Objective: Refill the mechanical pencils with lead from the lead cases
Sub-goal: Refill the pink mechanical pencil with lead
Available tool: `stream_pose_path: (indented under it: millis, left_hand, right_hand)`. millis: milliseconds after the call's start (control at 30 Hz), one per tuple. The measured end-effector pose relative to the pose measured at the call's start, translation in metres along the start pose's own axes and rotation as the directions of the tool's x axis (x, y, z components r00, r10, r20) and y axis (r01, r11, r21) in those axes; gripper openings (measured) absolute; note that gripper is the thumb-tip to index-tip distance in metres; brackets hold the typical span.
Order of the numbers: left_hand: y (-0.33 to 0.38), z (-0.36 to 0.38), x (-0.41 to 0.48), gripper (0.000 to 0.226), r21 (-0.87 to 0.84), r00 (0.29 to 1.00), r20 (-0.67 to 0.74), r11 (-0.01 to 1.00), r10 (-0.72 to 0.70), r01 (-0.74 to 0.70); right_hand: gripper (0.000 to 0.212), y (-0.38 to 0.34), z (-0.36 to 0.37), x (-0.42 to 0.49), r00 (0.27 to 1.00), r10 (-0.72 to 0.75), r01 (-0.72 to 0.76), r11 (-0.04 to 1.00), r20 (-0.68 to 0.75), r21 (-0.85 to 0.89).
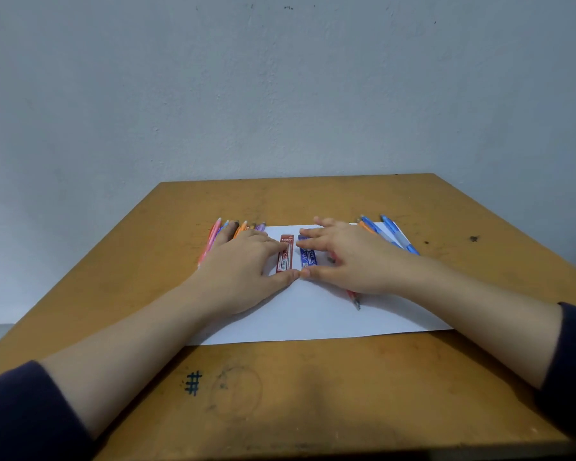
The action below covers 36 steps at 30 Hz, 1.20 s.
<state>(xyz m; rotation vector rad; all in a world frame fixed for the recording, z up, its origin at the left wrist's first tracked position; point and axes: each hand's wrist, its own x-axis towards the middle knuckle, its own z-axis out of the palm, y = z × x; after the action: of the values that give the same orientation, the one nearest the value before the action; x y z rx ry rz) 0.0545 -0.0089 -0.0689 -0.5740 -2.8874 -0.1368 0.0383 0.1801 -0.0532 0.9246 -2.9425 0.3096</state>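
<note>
Scuffed ochre wooden tabletop (313,394) bearing one white paper sheet (313,322).

- **Sheet centre:** two items, a red plastic lead case (285,257) and a blue plastic lead case (308,257), side by side, long axes running away from the person.
- **Left hand** (243,271): flat, fingers straight, holding nothing, nearer red.
- **Right hand** (350,261): likewise flat, nearer blue.
- **Pencils:**
  - left pencil cluster (213,241), sheet's far-left corner: roughly six.
  - right pencil cluster (391,234), far-right corner: three.
  - red pencil (353,297), under the right hand: one.

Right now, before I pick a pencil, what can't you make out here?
Head view only:
- Pencils on the left: the left hand covers most of them, so no count.
- Red pencil: only its tip shows from under the right hand.
- Blue lead case: partly under the right hand, label too small to read.
- Red lead case: lid state and lead inside too small to tell.
</note>
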Motion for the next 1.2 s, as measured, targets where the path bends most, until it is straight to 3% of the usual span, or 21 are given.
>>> stream_pose_path:
  millis: [300,567,700,833,1033,1200]
  left_hand:
    - [-0.003,-0.004,0.002,0.027,-0.005,0.986,-0.135,0.995,-0.098,0.099]
    - [-0.003,-0.002,0.002,0.023,-0.373,0.93,-0.293,0.922,-0.222,0.102]
    - [-0.003,-0.006,0.002,0.021,-0.435,0.9,-0.372,0.899,-0.228,0.048]
    - [-0.006,-0.005,0.003,0.021,-0.497,0.856,-0.441,0.868,-0.268,0.016]
    - [-0.008,-0.003,0.003,0.021,-0.553,0.843,-0.475,0.831,-0.25,-0.065]
    - [-0.008,-0.002,0.002,0.02,-0.573,0.841,-0.505,0.804,-0.195,-0.158]
  right_hand:
    - [0.063,0.004,0.002,0.001,0.998,0.034,-0.034,0.999,0.046,-0.021]
    - [0.062,0.003,0.003,0.001,0.998,0.033,-0.031,0.999,0.054,-0.023]
    - [0.059,0.004,0.004,0.001,0.999,0.025,-0.025,1.0,0.028,0.011]
    - [0.034,0.004,0.002,0.002,0.988,0.065,-0.047,0.99,-0.139,0.131]
    - [0.028,0.011,-0.009,0.001,0.889,0.209,-0.125,0.967,-0.408,0.223]
    - [0.028,0.019,-0.011,0.002,0.841,0.231,-0.072,0.944,-0.488,0.323]
